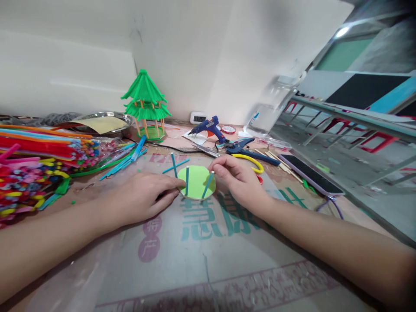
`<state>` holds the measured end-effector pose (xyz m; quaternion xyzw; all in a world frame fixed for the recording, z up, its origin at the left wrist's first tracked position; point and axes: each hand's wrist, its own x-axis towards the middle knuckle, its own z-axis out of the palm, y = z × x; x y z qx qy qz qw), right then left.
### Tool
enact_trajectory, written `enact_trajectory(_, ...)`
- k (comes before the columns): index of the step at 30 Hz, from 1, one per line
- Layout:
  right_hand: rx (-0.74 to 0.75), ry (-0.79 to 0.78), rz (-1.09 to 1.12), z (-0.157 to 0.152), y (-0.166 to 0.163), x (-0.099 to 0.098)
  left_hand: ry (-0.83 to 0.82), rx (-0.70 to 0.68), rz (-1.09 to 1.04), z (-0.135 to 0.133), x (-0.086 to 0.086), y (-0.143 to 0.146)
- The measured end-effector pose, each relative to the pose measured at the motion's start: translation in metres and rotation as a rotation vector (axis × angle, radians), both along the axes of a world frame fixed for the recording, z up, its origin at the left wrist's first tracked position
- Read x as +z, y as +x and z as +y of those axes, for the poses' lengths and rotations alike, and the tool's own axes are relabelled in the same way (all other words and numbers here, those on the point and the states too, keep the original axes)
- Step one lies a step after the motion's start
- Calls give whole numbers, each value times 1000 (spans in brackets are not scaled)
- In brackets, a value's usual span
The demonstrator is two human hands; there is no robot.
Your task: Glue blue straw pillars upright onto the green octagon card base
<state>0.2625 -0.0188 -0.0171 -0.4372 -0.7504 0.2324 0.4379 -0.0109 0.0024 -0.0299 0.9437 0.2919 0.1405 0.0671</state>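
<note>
Left hand (143,193) at disc (196,177), right hand (238,180) at stick (208,185), can't tell either grip tbh; phone (310,174) near right table edge (365,219).

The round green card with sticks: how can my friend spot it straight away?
Find the tall green tower at the back. Come nearer, between the left hand and right hand, to the round green card. Unlike the roofed tower, it carries only thin blue sticks.
</note>
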Motion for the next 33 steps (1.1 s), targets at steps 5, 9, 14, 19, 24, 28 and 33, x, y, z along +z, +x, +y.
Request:
enact_trajectory(5, 31, -98, -5, 6, 0, -7, 7, 3, -5, -2, 3, 0)
enact_trajectory(9, 21, -156, -62, 3, -1, -4, 14, 23, -37, -1, 4, 0)
enact_trajectory(14, -11, -78, -142, -1, -3, 0, 33, 107, -32, 3, 3, -1)
enact_trajectory(19, 17, -1, -103, -2, -3, 1, 31, 127, -25, 3, 4, 0)
enact_trajectory(24, 42, 93, -173, -1, -3, 3, 43, 109, -36, 3, 5, -1)
enact_trajectory(28, -20, 113, -376, -3, -2, 2, 47, 98, -39, 3, 5, -1)
enact_trajectory(33, -79, 88, -410, -9, 0, 4, 49, 94, -42, 3, 6, -1)
